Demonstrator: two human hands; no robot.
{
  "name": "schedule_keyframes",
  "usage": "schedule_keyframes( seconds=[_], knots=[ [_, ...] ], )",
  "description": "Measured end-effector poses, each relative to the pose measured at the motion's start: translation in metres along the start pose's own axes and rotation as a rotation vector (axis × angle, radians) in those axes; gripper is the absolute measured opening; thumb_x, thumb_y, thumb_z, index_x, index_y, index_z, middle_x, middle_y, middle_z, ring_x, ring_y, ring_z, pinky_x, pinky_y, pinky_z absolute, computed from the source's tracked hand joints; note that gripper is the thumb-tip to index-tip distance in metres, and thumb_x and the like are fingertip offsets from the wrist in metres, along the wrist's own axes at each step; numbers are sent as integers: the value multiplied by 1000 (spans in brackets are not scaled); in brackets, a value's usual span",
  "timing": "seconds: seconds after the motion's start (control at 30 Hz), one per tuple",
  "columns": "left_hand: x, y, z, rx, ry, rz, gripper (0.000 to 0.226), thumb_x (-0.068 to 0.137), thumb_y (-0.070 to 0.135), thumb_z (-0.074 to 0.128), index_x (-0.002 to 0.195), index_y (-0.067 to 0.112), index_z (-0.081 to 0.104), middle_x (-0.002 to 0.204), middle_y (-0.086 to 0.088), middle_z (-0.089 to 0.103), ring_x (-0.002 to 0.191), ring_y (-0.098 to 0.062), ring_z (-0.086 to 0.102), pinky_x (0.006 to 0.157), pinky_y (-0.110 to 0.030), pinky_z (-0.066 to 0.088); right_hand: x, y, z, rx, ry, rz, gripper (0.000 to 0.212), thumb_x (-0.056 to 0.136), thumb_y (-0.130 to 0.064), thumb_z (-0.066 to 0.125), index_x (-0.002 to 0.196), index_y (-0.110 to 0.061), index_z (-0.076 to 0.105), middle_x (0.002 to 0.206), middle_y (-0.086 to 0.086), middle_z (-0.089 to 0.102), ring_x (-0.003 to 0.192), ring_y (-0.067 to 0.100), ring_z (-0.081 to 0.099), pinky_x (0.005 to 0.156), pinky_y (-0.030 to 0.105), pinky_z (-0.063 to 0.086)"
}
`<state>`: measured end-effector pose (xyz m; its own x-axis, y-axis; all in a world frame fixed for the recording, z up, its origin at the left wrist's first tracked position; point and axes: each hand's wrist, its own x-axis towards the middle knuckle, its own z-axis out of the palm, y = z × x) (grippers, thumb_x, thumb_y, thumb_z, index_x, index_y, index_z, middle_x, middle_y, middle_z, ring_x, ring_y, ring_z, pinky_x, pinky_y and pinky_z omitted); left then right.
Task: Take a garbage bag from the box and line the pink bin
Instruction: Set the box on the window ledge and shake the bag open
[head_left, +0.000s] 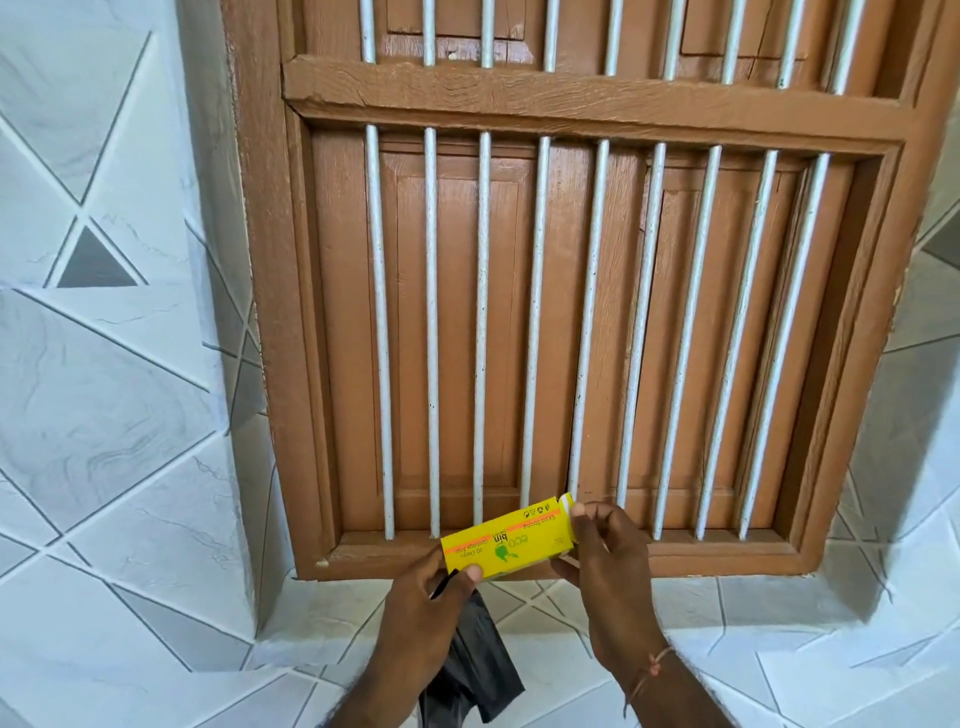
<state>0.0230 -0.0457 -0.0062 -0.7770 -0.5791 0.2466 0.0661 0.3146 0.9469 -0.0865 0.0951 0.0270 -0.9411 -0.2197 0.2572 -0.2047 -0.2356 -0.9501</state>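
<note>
A small yellow garbage-bag box (511, 538) is held level in front of a window sill, its print upside down. My left hand (426, 618) grips the box's left end and also pinches a folded black garbage bag (480, 670), which hangs down below that hand. My right hand (610, 577) holds the box's right end, fingers at the open end flap (566, 503). The pink bin is out of view.
Straight ahead is a brown wooden window (545, 322) with white vertical bars and shut panels. White tiled walls (104, 364) with grey line patterns flank it, and a tiled sill (779, 649) runs below the frame.
</note>
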Motion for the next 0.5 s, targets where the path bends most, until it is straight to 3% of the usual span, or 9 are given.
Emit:
schedule_keyframes(
  seconds=[0.23,0.3,0.4,0.5],
  knots=[
    [1,5,2,61,40,-6,23,85,40,68,108,42,65,100,30,71,98,12,62,85,-9,45,-1,6,4,-147,162,-156,17,95,-26,57,78,-23,57,72,-15,67,71,18,64,70,51,61],
    [1,6,2,68,59,8,26,84,40,69,110,40,66,98,30,71,96,15,62,88,-15,47,0,8,4,-155,204,-167,18,94,-28,59,77,-27,54,73,-14,66,73,19,64,71,55,59],
    [3,8,0,69,63,22,29,83,38,70,112,36,66,90,40,69,95,17,61,81,-5,45,0,8,4,-132,224,-151,24,94,-23,60,71,-23,52,67,-15,64,65,14,60,69,58,59],
    [5,8,-2,75,66,50,42,82,38,70,122,25,66,99,29,72,96,13,63,75,1,45,-1,9,5,-132,254,-134,22,93,-20,60,72,-20,55,67,-7,61,64,13,61,69,56,60]
  ],
)
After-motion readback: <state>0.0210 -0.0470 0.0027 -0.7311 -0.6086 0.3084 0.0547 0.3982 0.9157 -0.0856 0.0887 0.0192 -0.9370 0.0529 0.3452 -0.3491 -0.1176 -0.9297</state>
